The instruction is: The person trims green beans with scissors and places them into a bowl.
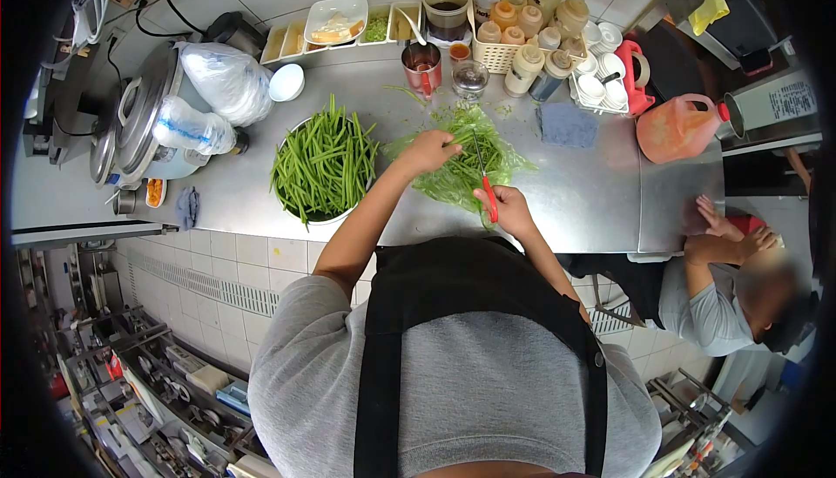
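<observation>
My right hand [512, 212] is closed around the red handles of a pair of scissors [489, 197], whose blades point away from me over a clear plastic bag [435, 184]. Between the fingers of my left hand [425, 152] is a green bean [455, 141], its end near the blades. Cut green bean pieces [496, 156] lie on and around the bag. To the left, a round bowl [335, 218] is heaped with long whole green beans [320, 164]. Whether my left hand holds more than one bean is too small to tell.
Behind the bag stand a red-handled metal jug [421, 67], a glass jar [470, 80] and a basket of sauce bottles [494, 56]. A blue cloth [568, 124] and an orange jug [682, 128] are to the right. Wrapped bags [225, 82] crowd the left. A person [710, 304] sits at right.
</observation>
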The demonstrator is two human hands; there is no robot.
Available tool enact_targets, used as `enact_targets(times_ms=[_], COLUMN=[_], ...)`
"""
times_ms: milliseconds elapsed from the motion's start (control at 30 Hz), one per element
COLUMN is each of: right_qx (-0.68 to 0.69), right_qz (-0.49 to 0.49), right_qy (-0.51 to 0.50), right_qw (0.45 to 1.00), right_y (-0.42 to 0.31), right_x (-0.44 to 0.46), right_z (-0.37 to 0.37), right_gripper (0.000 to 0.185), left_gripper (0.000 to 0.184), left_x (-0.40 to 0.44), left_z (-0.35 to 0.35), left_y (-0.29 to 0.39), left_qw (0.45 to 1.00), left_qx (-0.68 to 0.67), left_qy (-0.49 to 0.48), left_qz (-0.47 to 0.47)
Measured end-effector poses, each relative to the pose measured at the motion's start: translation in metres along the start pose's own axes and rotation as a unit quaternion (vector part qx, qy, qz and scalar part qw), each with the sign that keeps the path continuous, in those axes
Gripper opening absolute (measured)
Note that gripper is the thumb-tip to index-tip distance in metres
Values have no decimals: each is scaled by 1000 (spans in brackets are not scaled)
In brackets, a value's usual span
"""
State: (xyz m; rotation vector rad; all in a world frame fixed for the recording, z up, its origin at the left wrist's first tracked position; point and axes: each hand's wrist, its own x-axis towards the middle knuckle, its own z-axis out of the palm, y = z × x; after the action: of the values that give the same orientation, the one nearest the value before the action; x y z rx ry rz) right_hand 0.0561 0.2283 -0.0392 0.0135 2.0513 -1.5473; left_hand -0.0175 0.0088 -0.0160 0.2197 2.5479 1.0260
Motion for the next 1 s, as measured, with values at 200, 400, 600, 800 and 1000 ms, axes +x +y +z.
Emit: enact_targets(times_ms=[200,400,600,800,1000], right_qx=[29,-41,28,-36,-30], right_qz=[10,-21,23,-63,-123], right_qy=[14,30,50,38,62], right_qw=[999,998,998,997,990], right_y=[-8,2,-1,-18,-37], right_x=[-6,1,-1,-1,-14], right_z=[-1,-1,-1,9,7], right_gripper=[48,50,45,48,50], left_gripper=[29,30,24,23,12], left_x=[2,1,2,-1,-2], left_z=[5,8,15,30,14], left_y=[-5,0,0,2,10], left_qw=[995,994,993,965,957], left_qx=[96,111,36,99,66], left_qy=[30,23,102,165,219], left_qz=[-3,-4,54,176,177])
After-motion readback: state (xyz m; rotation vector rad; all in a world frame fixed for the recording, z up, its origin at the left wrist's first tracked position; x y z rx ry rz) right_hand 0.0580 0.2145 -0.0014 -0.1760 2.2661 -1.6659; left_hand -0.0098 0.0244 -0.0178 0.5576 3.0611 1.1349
